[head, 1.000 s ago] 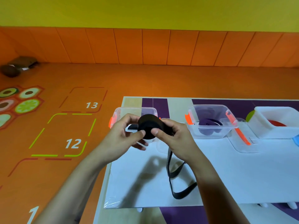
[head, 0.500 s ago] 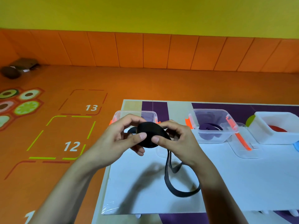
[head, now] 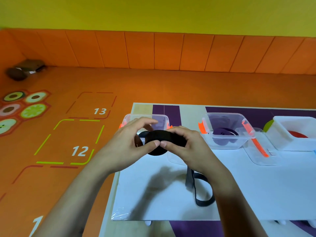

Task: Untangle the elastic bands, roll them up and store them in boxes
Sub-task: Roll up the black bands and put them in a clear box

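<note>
left hand point(head: 130, 144) and right hand point(head: 186, 147) each have a pinching grip on the black elastic band roll point(head: 162, 137) just in front of the leftmost clear box point(head: 133, 117), loose tail trailing onto the worktop point(head: 256, 185).

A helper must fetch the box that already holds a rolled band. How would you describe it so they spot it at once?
Three containers stand along the far edge of the white board. Take the middle one, a clear box with orange latches. Only it shows a purple roll inside; the left box is clear too, the right tub opaque white.
</note>
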Demonstrator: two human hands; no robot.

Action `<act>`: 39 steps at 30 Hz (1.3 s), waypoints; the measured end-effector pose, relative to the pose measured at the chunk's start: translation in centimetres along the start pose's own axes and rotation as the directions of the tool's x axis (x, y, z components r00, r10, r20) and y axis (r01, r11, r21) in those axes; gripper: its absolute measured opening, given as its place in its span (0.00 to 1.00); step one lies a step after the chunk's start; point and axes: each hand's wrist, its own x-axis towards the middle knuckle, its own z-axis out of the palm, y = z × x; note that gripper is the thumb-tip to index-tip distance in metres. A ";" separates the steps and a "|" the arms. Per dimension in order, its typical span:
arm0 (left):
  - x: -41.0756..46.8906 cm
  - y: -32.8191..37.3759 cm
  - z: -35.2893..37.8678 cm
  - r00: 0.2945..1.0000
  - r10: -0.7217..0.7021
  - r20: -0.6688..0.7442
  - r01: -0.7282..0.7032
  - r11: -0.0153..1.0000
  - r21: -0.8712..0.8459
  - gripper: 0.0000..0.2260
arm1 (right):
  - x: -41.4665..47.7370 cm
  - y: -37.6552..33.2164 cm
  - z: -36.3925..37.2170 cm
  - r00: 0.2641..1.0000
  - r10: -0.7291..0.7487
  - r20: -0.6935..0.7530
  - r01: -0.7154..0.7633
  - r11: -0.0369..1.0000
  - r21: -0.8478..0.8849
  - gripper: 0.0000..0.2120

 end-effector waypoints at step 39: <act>0.5 -0.3 1.6 0.998 -0.032 0.053 0.052 0.897 -0.439 0.11 | 0.0 2.5 -0.9 0.999 0.003 -0.040 0.009 0.956 0.295 0.10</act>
